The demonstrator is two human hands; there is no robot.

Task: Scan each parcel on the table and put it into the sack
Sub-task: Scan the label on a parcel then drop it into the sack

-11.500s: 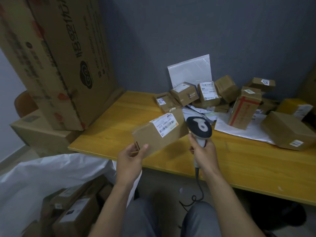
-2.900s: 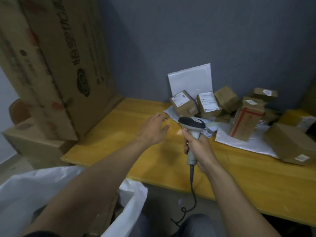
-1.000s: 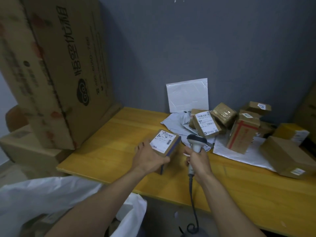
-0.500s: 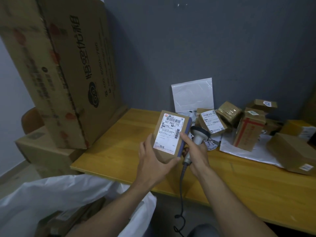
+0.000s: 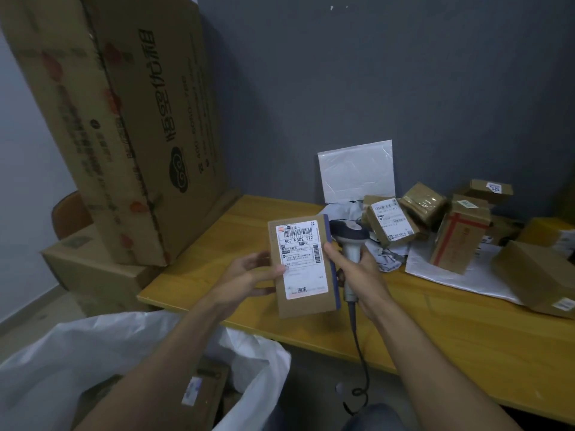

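**Parcel held label-up over the table's front edge**

The parcel (image 5: 303, 269), a flat brown box with a blue strip down its right side, stands upright in the air above the near edge of the table (image 5: 404, 331), its white barcode label facing the camera. The left hand (image 5: 249, 278) grasps it by the left edge, thumb on the label and fingers behind. The right hand (image 5: 361, 272) is clenched round the handle of the scanner (image 5: 348, 234), and one outstretched digit touches the parcel's right edge. The scanner's dark head sits just behind the parcel's upper right corner, above the table; its cable (image 5: 361, 353) hangs down past the table's front edge.

The sack (image 5: 93, 353), white and open-mouthed, lies below the table's front left corner, with a labelled box (image 5: 202, 390) inside it.

Toward the table's back right lies a pile of parcels: a box with a white label (image 5: 392, 223), a box with red tape (image 5: 460, 234) standing on a white mailer, and a larger box (image 5: 535, 275) at the table's right end. A white envelope (image 5: 356, 169) leans on the wall behind the table. A big carton (image 5: 124, 119) leans at the table's left end.
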